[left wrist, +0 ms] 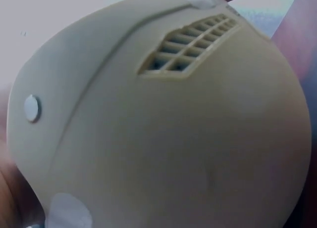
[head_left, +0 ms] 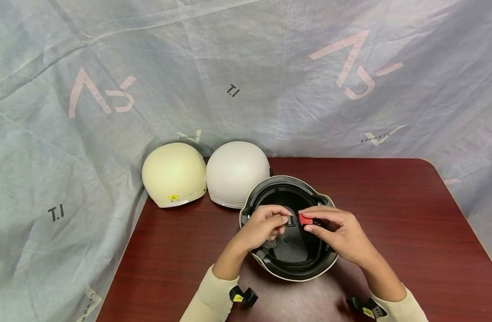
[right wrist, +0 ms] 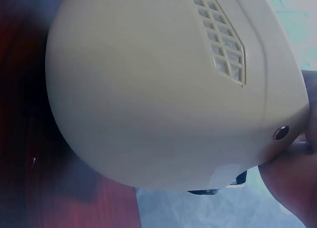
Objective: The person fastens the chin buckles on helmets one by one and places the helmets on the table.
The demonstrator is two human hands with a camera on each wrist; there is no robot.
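An upturned cream helmet (head_left: 292,273) lies on the table with its black mesh lining facing up. Over its opening, my left hand (head_left: 258,230) pinches a black buckle piece (head_left: 291,221) between thumb and fingers. Opposite it, my right hand (head_left: 345,235) holds a red buckle piece (head_left: 305,219) by thumb and fingertips. The two pieces face each other with a small gap between them. In the left wrist view, the helmet shell (left wrist: 173,134) with its vent grille fills most of the picture. The right wrist view likewise shows mostly shell (right wrist: 148,104); both buckle pieces are hidden there.
Behind and to the left stand a pale yellow helmet (head_left: 175,172) and a white helmet (head_left: 237,172), side by side, dome up. The dark red table (head_left: 390,197) reaches back to a grey printed cloth (head_left: 270,80). The upturned helmet touches or nearly touches the white one.
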